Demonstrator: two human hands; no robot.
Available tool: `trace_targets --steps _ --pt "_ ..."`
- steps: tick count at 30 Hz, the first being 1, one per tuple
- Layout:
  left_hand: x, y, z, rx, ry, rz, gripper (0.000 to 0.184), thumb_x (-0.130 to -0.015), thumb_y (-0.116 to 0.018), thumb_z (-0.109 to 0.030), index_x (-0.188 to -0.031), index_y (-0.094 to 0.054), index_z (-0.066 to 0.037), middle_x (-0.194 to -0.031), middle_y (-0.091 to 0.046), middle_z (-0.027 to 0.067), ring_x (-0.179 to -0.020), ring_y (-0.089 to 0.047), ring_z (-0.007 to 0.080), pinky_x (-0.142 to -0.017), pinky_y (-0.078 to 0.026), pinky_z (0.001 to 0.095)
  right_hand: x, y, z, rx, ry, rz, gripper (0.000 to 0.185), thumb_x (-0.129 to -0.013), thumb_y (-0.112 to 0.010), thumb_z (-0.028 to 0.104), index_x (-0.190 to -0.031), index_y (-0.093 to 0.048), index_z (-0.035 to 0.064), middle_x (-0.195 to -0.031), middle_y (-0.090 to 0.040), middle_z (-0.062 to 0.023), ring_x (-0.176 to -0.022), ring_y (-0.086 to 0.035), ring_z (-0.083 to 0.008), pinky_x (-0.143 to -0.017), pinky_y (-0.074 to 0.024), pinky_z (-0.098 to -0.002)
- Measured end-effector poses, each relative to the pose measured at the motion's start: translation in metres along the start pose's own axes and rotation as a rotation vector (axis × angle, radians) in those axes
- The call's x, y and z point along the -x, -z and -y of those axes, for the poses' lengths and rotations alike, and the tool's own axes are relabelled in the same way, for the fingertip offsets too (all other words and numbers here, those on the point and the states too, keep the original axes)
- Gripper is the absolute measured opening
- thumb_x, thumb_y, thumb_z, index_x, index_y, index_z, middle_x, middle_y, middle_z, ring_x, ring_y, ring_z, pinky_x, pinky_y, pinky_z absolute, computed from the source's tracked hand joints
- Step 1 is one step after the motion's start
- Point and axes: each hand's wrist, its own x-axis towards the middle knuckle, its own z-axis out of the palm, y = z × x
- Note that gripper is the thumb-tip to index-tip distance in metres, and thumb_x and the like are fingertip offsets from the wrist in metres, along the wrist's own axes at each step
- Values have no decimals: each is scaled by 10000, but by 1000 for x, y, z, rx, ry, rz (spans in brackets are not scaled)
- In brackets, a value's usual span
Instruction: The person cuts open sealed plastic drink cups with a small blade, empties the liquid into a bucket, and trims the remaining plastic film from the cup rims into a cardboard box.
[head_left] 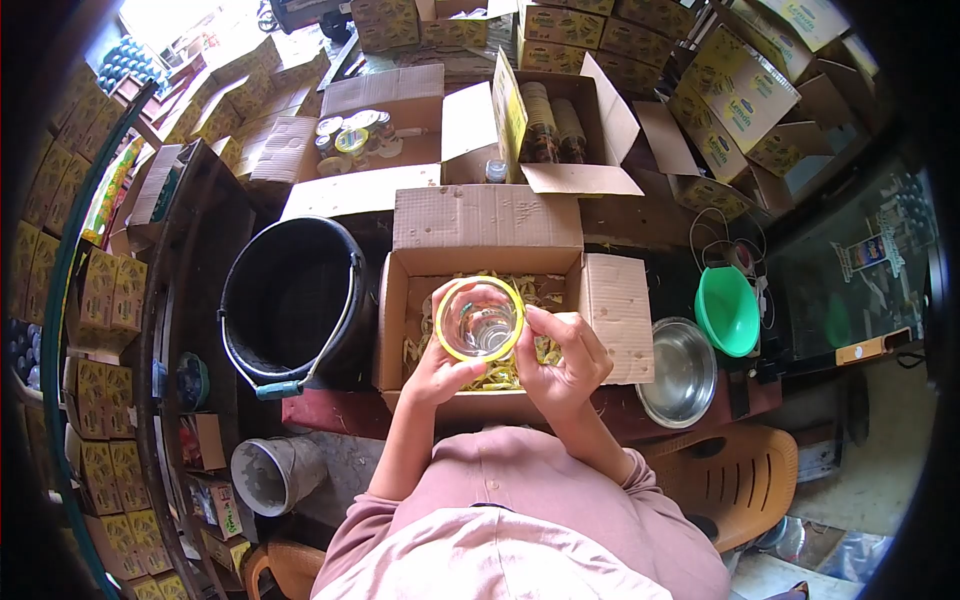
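A clear, round jar (484, 328) with a yellow rim is held up in front of me, its mouth facing my view. My left hand (439, 372) is wrapped around its left side, with fingers partly seen through the clear wall. On the right, my right hand (564, 368) pinches at the yellow rim with thumb and forefinger. Below both hands stands an open cardboard box (487, 264) with small yellow-wrapped pieces (497, 377) spread over its bottom. The jar hides part of them.
A black bucket (292, 300) with a wire handle stands left of the box. To the right are a steel bowl (677, 374) and a green bowl (727, 311). Behind, one carton (384, 97) holds lidded jars (352, 139); another (612, 110) holds stacked round items.
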Motion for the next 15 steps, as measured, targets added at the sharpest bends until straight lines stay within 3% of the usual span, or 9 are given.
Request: trace_targets --steps 11,15 --pt "1 4 5 -162 -8 62 821 -672 -666 -231 -1292 -155 -66 -1201 -362 117 -1132 -401 220 -962 -322 358 5 2 -6 12 -49 -3 219 -635 -656 -59 -834 -605 16 -679 -595 -78 -583 -583 -147 -528 -455 -239" --pt "2 3 5 -72 8 41 848 -660 -684 -247 -1296 -152 -68 -1202 -359 115 -1135 -400 216 -962 -322 356 3 3 -7 -81 -115 0 227 -632 -656 -67 -837 -607 18 -680 -599 -77 -589 -587 -141 -527 -452 -229"
